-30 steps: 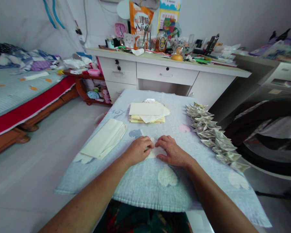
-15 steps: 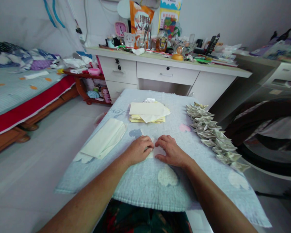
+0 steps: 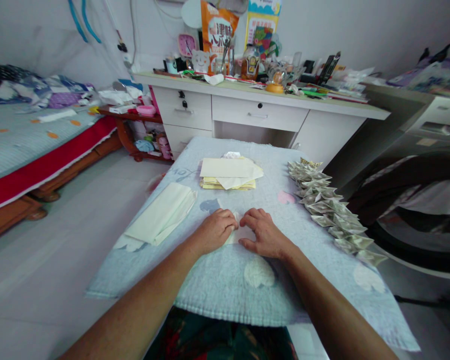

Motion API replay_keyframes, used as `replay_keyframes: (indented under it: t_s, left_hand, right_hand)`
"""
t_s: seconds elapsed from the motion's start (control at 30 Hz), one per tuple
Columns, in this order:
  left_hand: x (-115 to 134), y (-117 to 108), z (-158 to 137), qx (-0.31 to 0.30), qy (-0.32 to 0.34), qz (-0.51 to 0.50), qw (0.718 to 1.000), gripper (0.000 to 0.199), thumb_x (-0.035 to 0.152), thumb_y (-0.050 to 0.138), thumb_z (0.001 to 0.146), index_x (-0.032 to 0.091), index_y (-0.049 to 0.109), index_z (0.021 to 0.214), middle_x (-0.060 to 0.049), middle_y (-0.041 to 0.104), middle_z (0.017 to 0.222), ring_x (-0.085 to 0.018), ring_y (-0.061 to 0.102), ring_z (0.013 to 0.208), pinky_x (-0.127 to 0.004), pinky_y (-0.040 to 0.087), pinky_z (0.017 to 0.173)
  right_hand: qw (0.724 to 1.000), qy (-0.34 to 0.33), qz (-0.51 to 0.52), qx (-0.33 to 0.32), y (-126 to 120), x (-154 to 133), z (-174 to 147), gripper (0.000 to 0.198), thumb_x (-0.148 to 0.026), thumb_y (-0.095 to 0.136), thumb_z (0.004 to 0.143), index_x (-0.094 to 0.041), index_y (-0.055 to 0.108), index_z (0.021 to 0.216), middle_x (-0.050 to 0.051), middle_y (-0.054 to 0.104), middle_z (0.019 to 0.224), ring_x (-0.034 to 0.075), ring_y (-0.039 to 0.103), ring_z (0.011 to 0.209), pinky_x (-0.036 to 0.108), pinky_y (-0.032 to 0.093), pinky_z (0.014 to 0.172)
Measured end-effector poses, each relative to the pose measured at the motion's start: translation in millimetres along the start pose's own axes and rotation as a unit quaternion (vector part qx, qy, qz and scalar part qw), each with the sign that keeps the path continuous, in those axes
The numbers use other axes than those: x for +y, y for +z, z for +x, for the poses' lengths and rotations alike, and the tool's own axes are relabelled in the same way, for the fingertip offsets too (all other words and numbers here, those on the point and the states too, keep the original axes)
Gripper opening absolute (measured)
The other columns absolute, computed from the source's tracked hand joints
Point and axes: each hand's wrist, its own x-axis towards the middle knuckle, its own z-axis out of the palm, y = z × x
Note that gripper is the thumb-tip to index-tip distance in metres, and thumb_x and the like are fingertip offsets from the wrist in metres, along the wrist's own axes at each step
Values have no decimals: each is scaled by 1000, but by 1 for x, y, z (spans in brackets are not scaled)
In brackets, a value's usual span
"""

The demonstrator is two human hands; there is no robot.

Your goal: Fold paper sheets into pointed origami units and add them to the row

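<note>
left hand (image 3: 218,230) and right hand (image 3: 264,232) at a small pale paper (image 3: 242,233)

in the head view, the small pale paper lies on a blue patterned cloth (image 3: 217,295), straight ahead of the person and partly covered by the 2 hands. the left hand is on its left part, fingers curled narrow and thumb drawn up to them – the fingertips are tiny and shaded here, so i cannot tell whether they pinch the paper or only press on it. the right hand is at the paper's right side, its fingers bent in a loose arch with a clear gap between thumb and index finger. a little space separates the 2 hands, and pale paper shows in it.

beyond the hands, a stack of paper (image 3: 228,170) rests on the cloth, cream above and yellow below, the upper sheets askew. to the left, a folded bundle (image 3: 159,215) of pale paper lies at a slant. to the right, well apart from the right hand, pointed folded pieces (image 3: 324,206) run in a row along the cloth's right side, packed close together.

farther back stands a white desk (image 3: 260,112) – its crowded top bears a pink clock (image 3: 186,45), an orange bag (image 3: 217,30) and a jar (image 3: 250,62). a bed (image 3: 7,145) with red trim is at the far left.
</note>
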Motion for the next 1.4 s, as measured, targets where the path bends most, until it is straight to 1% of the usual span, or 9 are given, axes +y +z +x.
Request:
replay_keyframes:
  t_s: [0.37, 0.43, 0.5, 0.57, 0.63, 0.8, 0.93, 1.17, 1.4]
  left_hand:
    - [5, -4, 1, -14, -8, -10, 1000, 22, 13, 45, 88, 17, 67, 86, -5, 62, 92, -18, 54, 92, -32, 41, 89]
    - [5, -5, 0, -18, -14, -18, 1000, 16, 15, 51, 86, 17, 66, 86, -5, 61, 93, -18, 54, 95, -33, 41, 91]
    - [5, -8, -2, -29, -18, -33, 999, 11, 19, 61, 80, 18, 66, 90, -4, 60, 97, -19, 53, 99, -34, 40, 93]
    - [4, -10, -3, -46, -17, -51, 997, 24, 22, 71, 72, 19, 65, 95, -4, 58, 101, -21, 52, 103, -34, 40, 94]
    - [4, -12, -4, -59, -18, -64, 996, 34, 24, 76, 67, 20, 63, 98, -3, 57, 104, -21, 50, 105, -34, 40, 93]
    - [6, -15, -4, -70, -25, -65, 995, 31, 22, 73, 69, 21, 63, 98, -3, 56, 104, -21, 50, 106, -34, 39, 94]
    - [5, -16, -3, -79, -23, -74, 994, 31, 23, 74, 69, 21, 63, 98, -3, 56, 104, -21, 50, 106, -34, 39, 94]
    - [-2, -16, -3, -95, -21, -97, 990, 33, 27, 76, 68, 22, 64, 99, -3, 57, 105, -21, 50, 107, -33, 38, 94]
    - [-2, -20, -2, -101, -24, -119, 987, 32, 30, 75, 69, 22, 65, 99, -3, 57, 105, -21, 51, 107, -34, 39, 95]
  right_hand:
    - [1000, 8, 0, 4, 0, -3, 0, 34, -30, 71, 71, -20, 59, 101, 6, 52, 105, 24, 43, 99, 38, 34, 86]
    - [1000, 6, 2, 6, 0, -2, 0, 33, -30, 70, 72, -20, 59, 101, 6, 52, 104, 24, 43, 98, 38, 34, 86]
    - [1000, 4, 6, 7, -1, -2, 0, 32, -31, 70, 73, -20, 59, 101, 6, 52, 104, 24, 44, 98, 38, 34, 86]
    - [1000, 1, 9, 9, -1, -1, -1, 30, -31, 69, 75, -20, 60, 101, 6, 53, 103, 24, 44, 98, 38, 34, 86]
    - [1000, -6, 11, 11, -2, 0, -1, 29, -32, 68, 76, -20, 60, 101, 6, 53, 103, 24, 44, 98, 37, 34, 86]
    - [999, -24, 23, 5, -4, 4, -1, 28, -38, 65, 81, -20, 60, 102, 7, 55, 105, 23, 46, 97, 38, 34, 86]
    - [999, -40, 35, -10, -7, 7, -3, 41, -43, 73, 74, -21, 58, 106, 7, 55, 108, 24, 47, 99, 39, 35, 88]
    - [998, -40, 53, -18, -10, 11, -5, 36, -27, 76, 72, -22, 58, 102, 5, 56, 109, 23, 47, 102, 36, 35, 89]
    - [997, -43, 64, -25, -13, 12, -6, 30, -29, 73, 76, -21, 59, 102, 5, 57, 110, 22, 48, 103, 36, 35, 90]
